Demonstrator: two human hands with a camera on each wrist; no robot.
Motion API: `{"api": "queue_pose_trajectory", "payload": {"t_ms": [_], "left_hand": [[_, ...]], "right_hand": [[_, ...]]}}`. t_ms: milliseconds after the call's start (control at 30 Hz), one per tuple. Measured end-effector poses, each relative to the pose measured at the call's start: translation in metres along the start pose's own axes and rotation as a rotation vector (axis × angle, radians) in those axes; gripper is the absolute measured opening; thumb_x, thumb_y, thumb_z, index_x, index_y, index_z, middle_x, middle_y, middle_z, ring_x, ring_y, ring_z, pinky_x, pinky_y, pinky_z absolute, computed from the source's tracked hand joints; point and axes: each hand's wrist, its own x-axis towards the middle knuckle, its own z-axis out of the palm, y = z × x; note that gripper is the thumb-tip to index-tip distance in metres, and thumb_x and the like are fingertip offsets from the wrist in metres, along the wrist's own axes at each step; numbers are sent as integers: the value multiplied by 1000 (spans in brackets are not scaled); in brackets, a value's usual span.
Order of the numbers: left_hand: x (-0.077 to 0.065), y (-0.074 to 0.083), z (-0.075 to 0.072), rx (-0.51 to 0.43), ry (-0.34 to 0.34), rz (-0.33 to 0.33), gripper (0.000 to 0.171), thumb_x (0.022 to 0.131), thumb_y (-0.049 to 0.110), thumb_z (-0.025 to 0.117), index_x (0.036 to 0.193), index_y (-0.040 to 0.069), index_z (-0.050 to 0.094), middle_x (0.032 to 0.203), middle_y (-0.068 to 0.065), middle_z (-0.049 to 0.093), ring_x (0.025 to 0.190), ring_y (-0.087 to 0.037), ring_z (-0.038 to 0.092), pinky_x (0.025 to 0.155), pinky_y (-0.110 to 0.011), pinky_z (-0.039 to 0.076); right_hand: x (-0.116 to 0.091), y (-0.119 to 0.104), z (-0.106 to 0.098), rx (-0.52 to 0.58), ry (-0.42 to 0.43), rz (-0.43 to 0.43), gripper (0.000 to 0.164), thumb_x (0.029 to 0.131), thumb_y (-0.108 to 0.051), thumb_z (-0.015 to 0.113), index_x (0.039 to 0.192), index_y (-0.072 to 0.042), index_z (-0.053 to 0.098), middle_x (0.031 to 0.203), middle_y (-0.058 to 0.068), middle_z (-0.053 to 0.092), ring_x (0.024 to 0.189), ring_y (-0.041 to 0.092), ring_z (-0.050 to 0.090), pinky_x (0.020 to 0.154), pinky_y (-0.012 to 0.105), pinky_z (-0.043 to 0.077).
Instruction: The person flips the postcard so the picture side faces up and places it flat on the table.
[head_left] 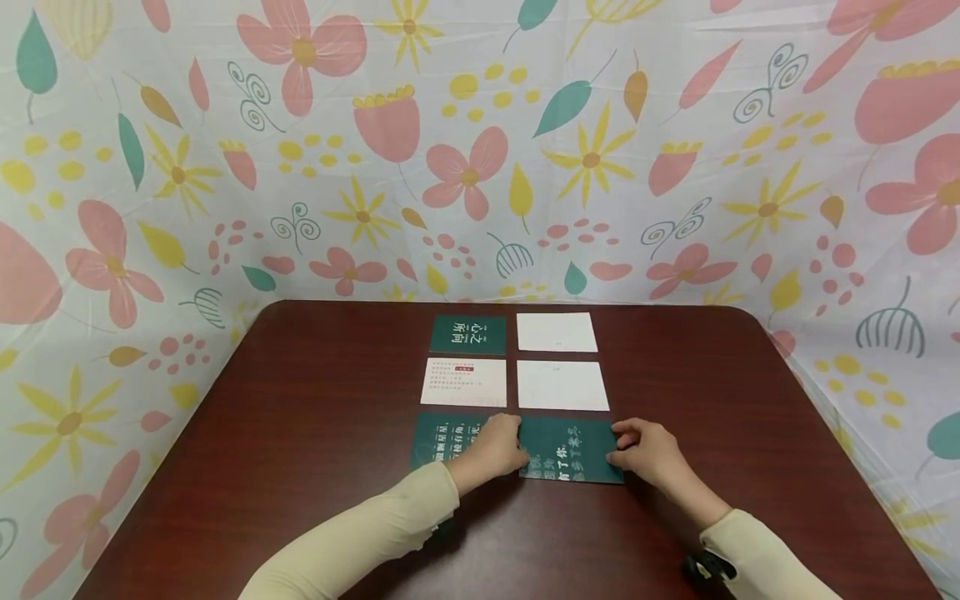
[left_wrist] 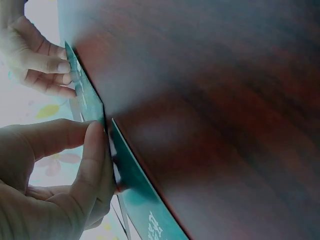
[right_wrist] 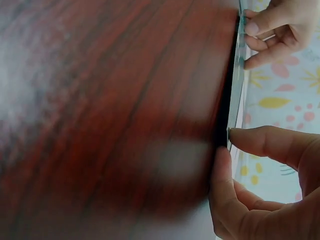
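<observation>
A dark green card (head_left: 572,451) with white lettering is held at its two short sides, at the near right of a group of cards. My left hand (head_left: 491,447) grips its left edge, thumb and fingers bent together there. At the right edge, my right hand (head_left: 649,451) pinches the card between thumb and fingers. In the right wrist view the card (right_wrist: 234,95) appears edge-on, close over the table. Another green lettered card (head_left: 433,435) lies just left of it, partly covered by my left hand and forearm.
Beyond the hands lie a cream card with red print (head_left: 463,383), a small green card (head_left: 468,334) and two white cards (head_left: 562,386), (head_left: 557,332), arranged in rows. The brown wooden table (head_left: 300,433) ends at a floral cloth (head_left: 465,167) behind.
</observation>
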Motion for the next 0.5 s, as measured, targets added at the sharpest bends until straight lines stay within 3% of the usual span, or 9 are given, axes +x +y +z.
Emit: {"api": "queue_pose_trajectory", "payload": {"t_ms": [267, 500], "left_hand": [[0, -1, 3, 11, -15, -5, 30, 73, -6, 69, 102, -10, 61, 51, -1, 46, 44, -8, 41, 43, -21, 38], [0, 1, 1, 23, -29, -8, 19, 74, -3, 69, 91, -5, 60, 54, -1, 47, 46, -10, 42, 44, -22, 39]], "right_hand": [[1, -1, 1, -48, 7, -44, 47, 71, -6, 79, 111, 10, 59, 75, 5, 58, 66, 17, 50, 59, 32, 42], [0, -3, -1, -26, -17, -24, 47, 73, -6, 78, 113, 10, 58, 76, 6, 57, 67, 18, 50, 59, 31, 42]]}}
